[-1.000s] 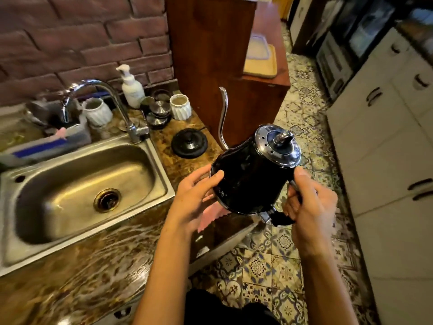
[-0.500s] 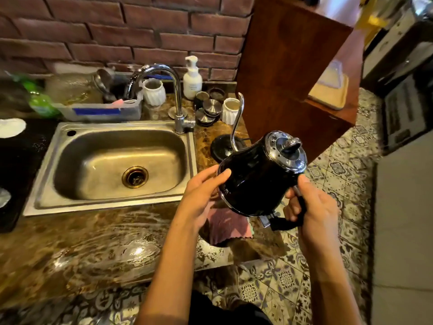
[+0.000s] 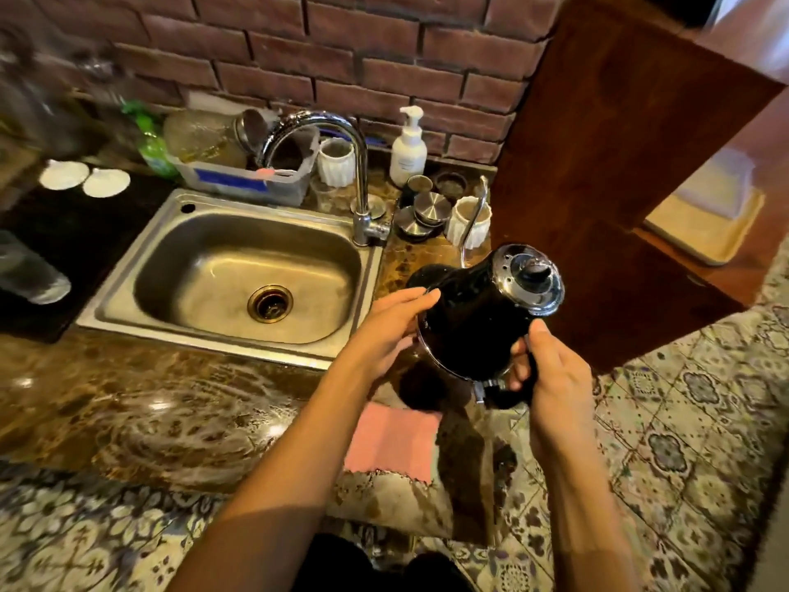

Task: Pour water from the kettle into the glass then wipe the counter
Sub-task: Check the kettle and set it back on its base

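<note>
Since the earlier frame, our view has swung left, so the kettle [image 3: 478, 318] we hold now sits right of centre and more of the sink's left side shows, including the glass [image 3: 30, 275]. We keep the kettle off the surface [image 3: 128, 412], tilted, with its chrome lid [image 3: 531, 277] toward the upper right and its thin gooseneck spout [image 3: 474, 215] rising at the far side.

Our right hand [image 3: 550, 373] is closed around the black handle at the kettle's lower right, thumb on top. Our left hand [image 3: 393, 335] is partly open, its fingers and palm laid flat against the kettle's left flank (a steadying contact, not a full wrap).

Below the kettle, a pink cloth [image 3: 395, 442] lies flat on the surface near its front edge. To the left is the steel sink [image 3: 179, 288], with the chrome faucet [image 3: 358, 164] at its rear right corner. The glass stands well apart from the kettle, at the far left on a dark mat; we cannot tell its contents. Behind the faucet stand a white soap pump [image 3: 408, 151] and a ribbed white cup [image 3: 471, 220].
</note>
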A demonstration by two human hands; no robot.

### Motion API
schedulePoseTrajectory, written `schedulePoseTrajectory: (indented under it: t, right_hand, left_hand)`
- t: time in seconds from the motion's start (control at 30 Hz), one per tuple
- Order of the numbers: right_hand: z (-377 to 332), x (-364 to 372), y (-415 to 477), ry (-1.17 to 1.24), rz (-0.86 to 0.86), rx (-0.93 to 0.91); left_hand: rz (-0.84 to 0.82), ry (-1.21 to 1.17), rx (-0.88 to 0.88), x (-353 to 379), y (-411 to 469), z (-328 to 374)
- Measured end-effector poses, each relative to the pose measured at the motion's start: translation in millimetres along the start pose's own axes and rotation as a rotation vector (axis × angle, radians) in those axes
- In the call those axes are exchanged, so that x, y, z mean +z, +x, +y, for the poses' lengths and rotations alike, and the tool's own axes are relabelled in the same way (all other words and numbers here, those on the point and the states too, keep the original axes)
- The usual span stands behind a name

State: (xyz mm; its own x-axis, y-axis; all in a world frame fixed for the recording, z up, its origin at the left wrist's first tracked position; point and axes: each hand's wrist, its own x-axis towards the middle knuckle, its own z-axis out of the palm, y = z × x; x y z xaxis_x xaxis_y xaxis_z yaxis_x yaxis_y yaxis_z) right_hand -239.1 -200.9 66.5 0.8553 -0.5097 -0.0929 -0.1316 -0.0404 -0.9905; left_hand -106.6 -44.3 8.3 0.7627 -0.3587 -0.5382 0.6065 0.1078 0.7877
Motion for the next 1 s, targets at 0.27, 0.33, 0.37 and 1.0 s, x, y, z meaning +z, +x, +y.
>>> schedulePoseTrajectory:
  t: [0.27, 0.33, 0.37, 1.0]
  right_hand:
    - [30.6, -6.5, 66.4, -0.091, -0.056, -0.069]
    - [37.6, -4.9, 80.2, -0.092, -0.079, -0.06]
    - [41.3, -3.3, 85.9, -0.096, -0.09, -0.056]
    - [95.5, 42.0, 138.9, -0.188, -0.105, 0.111]
  left_hand:
    - [0.139, 0.083, 0.004, 36.0, 61.9, -18.8]
    - [0.179, 0.087, 0.002, 40.3, 73.5, -19.1]
    - [0.199, 0.086, -0.004, 41.3, 78.1, -18.6]
    - [0.283, 0.134, -0.124, 31.1, 128.6, -12.0]
